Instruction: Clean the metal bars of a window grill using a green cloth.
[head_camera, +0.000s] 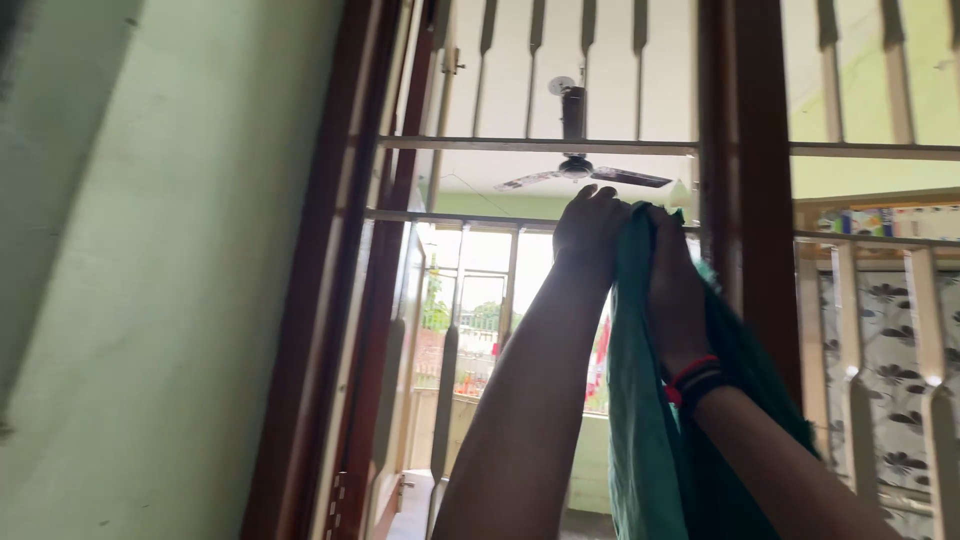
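Observation:
Both my arms reach up to a window grille. My left hand (588, 232) and my right hand (672, 290) are closed on the top of a green cloth (635, 400), one on each side of it. The cloth hangs down between my forearms, against a horizontal bar of the grille (470, 218). A red and black band circles my right wrist. My fingertips are partly hidden by the cloth and the bar.
A dark wooden window frame (750, 200) stands upright just right of my hands, with another (335, 300) at the left beside a pale green wall (160, 280). Beyond the grille a ceiling fan (580, 170) hangs in a room with a bright doorway (480, 300).

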